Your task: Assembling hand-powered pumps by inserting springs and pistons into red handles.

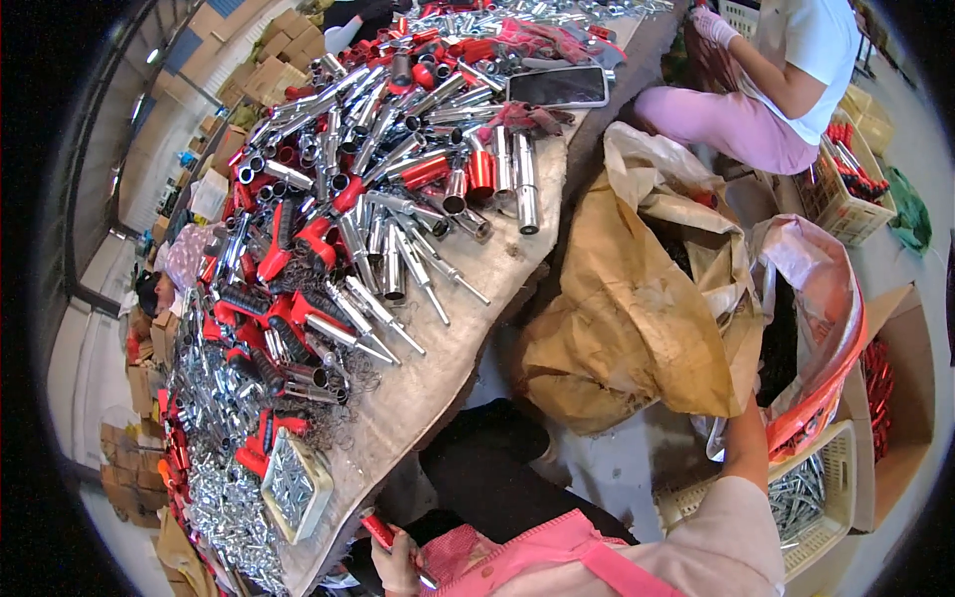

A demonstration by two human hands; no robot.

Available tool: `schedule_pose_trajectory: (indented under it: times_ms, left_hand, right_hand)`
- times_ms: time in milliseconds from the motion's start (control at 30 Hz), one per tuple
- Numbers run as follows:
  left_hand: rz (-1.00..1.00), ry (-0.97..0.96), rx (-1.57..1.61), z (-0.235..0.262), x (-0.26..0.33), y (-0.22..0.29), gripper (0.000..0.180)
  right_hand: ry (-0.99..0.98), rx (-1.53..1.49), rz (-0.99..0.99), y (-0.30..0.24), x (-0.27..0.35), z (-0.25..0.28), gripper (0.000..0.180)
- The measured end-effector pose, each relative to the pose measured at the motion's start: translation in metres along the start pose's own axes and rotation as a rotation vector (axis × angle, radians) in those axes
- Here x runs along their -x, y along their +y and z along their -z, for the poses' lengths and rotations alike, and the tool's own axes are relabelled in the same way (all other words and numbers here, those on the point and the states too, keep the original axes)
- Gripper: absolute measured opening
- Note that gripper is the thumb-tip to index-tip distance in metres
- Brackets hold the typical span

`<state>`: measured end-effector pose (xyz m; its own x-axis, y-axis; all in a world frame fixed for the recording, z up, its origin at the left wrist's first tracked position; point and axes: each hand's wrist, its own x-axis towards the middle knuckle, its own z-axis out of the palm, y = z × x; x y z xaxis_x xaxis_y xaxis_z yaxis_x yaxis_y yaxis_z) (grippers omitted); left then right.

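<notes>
Close to the table's front edge, my left hand (pixel 397 562) is closed around a red and silver metal tube (pixel 377 529), which stands tilted in the fingers. Out to the right, my right forearm (pixel 746 448) reaches between a brown paper sack (pixel 637 308) and a white and orange woven sack (pixel 811 398). The right hand itself is hidden by the sacks, so its fingers do not show. On the table (pixel 477 343), the nearest things to my left hand are a white basket (pixel 298 488) of small metal parts and a red-and-black handled tool (pixel 267 438).
Chrome tubes (pixel 525 184) and red-handled tools lie heaped along the table, with a phone (pixel 557 88) at the far edge. Another person (pixel 786 80) sits at the far right. A crate of metal rods (pixel 796 497) and a cardboard box (pixel 900 398) stand to my right.
</notes>
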<state>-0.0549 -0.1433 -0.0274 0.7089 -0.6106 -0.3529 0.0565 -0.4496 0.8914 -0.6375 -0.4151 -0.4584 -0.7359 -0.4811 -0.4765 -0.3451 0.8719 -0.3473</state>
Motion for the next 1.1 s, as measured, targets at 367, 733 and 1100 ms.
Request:
schedule_pose_trajectory:
  times_ms: [367, 733, 1100]
  left_hand:
    - [-0.008, -0.03, 0.186, 0.007, 0.012, -0.012, 0.016]
    - [-0.031, -0.24, 0.4, 0.016, 0.013, -0.011, 0.015]
    - [-0.087, -0.185, 0.638, 0.075, 0.022, -0.007, 0.013]
  right_hand:
    - [0.181, 0.264, 0.085, -0.06, 0.094, 0.153, 0.059]
    - [-0.845, -1.425, 0.347, -0.093, 0.136, 0.303, 0.007]
    - [-1.642, -0.823, 0.817, -0.381, 0.633, 0.177, 0.019]
